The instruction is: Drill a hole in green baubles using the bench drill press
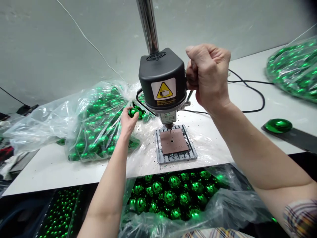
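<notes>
At the opening of a clear plastic bag [95,132] full of shiny green balls, my left hand [127,122] has its fingers and thumb curled round one green ball [134,111]. My right hand [209,76] is closed in a fist at the side of a small black drill press [162,74]; the handle inside it is mostly hidden. Below the drill's chuck, a thin bit points down at a reddish-brown square pad [174,147] with a small hole in it. The pad lies on a grey slotted base plate [177,159], and dark chips are scattered around.
An open plastic-lined container of green balls [170,197] sits at the table's front edge. A single larger green ornament [278,125] rests at the right, near another filled bag [296,69]. A black cable [260,99] loops behind my right arm.
</notes>
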Tool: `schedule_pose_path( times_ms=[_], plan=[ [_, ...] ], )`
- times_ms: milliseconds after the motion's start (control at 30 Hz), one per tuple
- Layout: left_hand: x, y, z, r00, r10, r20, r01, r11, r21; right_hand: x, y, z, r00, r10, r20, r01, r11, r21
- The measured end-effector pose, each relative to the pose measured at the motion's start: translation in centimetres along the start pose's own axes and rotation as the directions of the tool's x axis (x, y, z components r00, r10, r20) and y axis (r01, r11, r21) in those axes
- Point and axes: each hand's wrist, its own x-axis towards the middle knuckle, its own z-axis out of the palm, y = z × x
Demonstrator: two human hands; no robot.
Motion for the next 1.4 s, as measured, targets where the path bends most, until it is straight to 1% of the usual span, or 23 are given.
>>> schedule_pose_path(
  times_ms=[33,67,100,133,167,233,300,400,533,633,733,800,900,967,1067,1100,1133,1167,1233,1333,1367,1400],
  plan=[
    [-0.9,0.9,-0.6,1.000,-0.024,0.009,0.025,0.980,-0.195,0.0,0.0,0.0,1.000,0.000,-0.002,0.000,1.000,-0.004],
    [-2.0,1.9,-1.1,0.996,-0.061,0.063,0.080,0.930,-0.360,0.0,0.0,0.1,1.000,0.001,-0.014,-0.001,1.000,0.002],
    [-3.2,2.9,-1.4,0.985,-0.092,0.147,0.153,0.863,-0.482,0.0,0.0,0.1,1.000,0.004,-0.028,-0.004,1.000,0.014],
    [-4.5,3.8,-1.7,0.964,-0.107,0.245,0.230,0.795,-0.561,-0.1,0.0,0.2,0.999,0.008,-0.046,-0.007,1.000,0.029],
    [-5.8,4.5,-1.8,0.936,-0.117,0.333,0.307,0.736,-0.604,-0.1,-0.1,0.3,0.998,0.017,-0.060,-0.015,0.999,0.041],
    [-8.0,5.4,-1.6,0.874,-0.144,0.464,0.440,0.639,-0.630,-0.1,-0.2,0.3,0.997,0.035,-0.074,-0.032,0.998,0.047],
    [-9.8,5.5,-0.9,0.821,-0.185,0.539,0.541,0.552,-0.635,0.0,-0.2,0.3,0.996,0.043,-0.072,-0.041,0.999,0.030],
    [-11.3,4.7,0.3,0.756,-0.234,0.611,0.641,0.453,-0.620,0.2,0.1,0.0,0.998,0.044,-0.049,-0.045,0.999,-0.017],
    [-12.1,3.2,1.6,0.670,-0.284,0.686,0.736,0.376,-0.563,0.7,0.7,-0.2,0.997,0.058,-0.046,-0.060,0.998,-0.030],
    [-12.2,2.6,2.2,0.627,-0.325,0.708,0.779,0.286,-0.558,0.9,0.9,-0.1,0.998,0.047,-0.049,-0.049,0.998,-0.034],
    [-12.2,2.4,2.5,0.611,-0.358,0.706,0.790,0.226,-0.569,0.9,1.0,-0.2,0.999,0.024,-0.039,-0.025,0.999,-0.037],
    [-12.2,2.4,2.5,0.613,-0.369,0.698,0.788,0.230,-0.571,0.8,0.9,-0.2,1.000,-0.006,-0.015,0.006,1.000,-0.018],
    [-12.2,2.4,2.6,0.634,-0.356,0.687,0.774,0.284,-0.566,0.7,0.6,-0.2,0.999,-0.027,0.017,0.027,1.000,0.009],
    [-12.3,2.3,2.6,0.643,-0.336,0.688,0.765,0.321,-0.558,0.8,0.3,-0.1,1.000,-0.004,0.012,0.004,1.000,0.023],
    [-12.5,2.2,2.7,0.635,-0.331,0.698,0.770,0.345,-0.536,1.0,0.1,0.2,0.999,0.039,-0.012,-0.038,0.998,0.050],
    [-12.6,2.1,2.8,0.638,-0.337,0.692,0.768,0.349,-0.538,1.1,0.2,0.2,0.999,0.045,-0.015,-0.044,0.998,0.055],
    [-12.7,2.1,2.9,0.650,-0.343,0.678,0.758,0.359,-0.545,1.2,0.2,0.2,0.999,0.049,-0.013,-0.048,0.997,0.057],
    [-12.8,2.0,3.0,0.673,-0.346,0.654,0.738,0.382,-0.557,1.2,0.3,0.1,0.999,0.047,-0.010,-0.047,0.997,0.056],
    [-13.1,1.7,3.4,0.746,-0.348,0.568,0.663,0.466,-0.586,1.4,0.5,0.0,0.999,0.043,0.014,-0.044,0.998,0.045],
    [-13.3,1.2,4.1,0.868,-0.312,0.386,0.491,0.658,-0.572,1.4,0.5,-0.1,0.998,0.041,0.046,-0.041,0.999,0.004],
    [-13.4,1.1,4.3,0.897,-0.279,0.344,0.432,0.723,-0.539,1.4,0.4,0.0,0.999,0.042,0.034,-0.042,0.999,-0.002],
    [-13.5,1.0,4.6,0.916,-0.239,0.323,0.378,0.782,-0.495,1.3,0.2,0.2,0.999,0.047,0.015,-0.047,0.999,-0.003]
  ],
)
